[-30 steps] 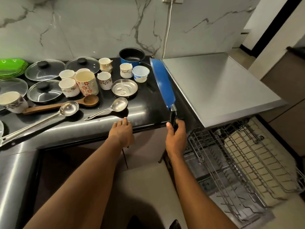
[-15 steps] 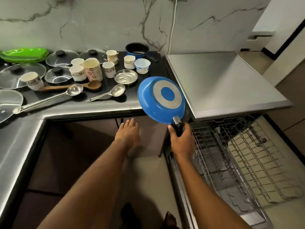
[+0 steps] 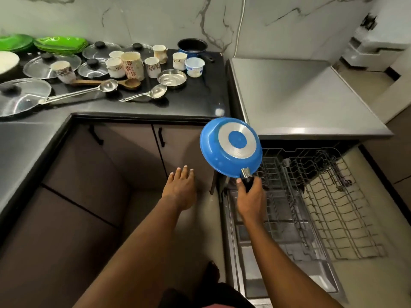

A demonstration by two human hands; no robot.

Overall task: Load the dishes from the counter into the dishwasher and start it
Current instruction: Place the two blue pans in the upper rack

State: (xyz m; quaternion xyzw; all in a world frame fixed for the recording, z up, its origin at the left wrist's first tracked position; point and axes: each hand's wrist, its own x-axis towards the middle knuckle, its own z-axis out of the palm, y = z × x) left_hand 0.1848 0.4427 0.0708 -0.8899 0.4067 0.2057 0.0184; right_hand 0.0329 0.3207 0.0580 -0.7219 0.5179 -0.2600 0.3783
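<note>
my left arm (image 3: 138, 241) stretched forward and low, left hand (image 3: 180, 188) flat, palm down, fingers straight and close together, holding nothing, my right arm (image 3: 278, 247) beside it, right hand (image 3: 251, 196) gripping the pan (image 3: 213, 152) by its handle, thumb laid along it

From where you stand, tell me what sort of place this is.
Most likely a home kitchen: a black counter crowded with cups and pot lids, and an open dishwasher with its wire rack pulled out.
</note>
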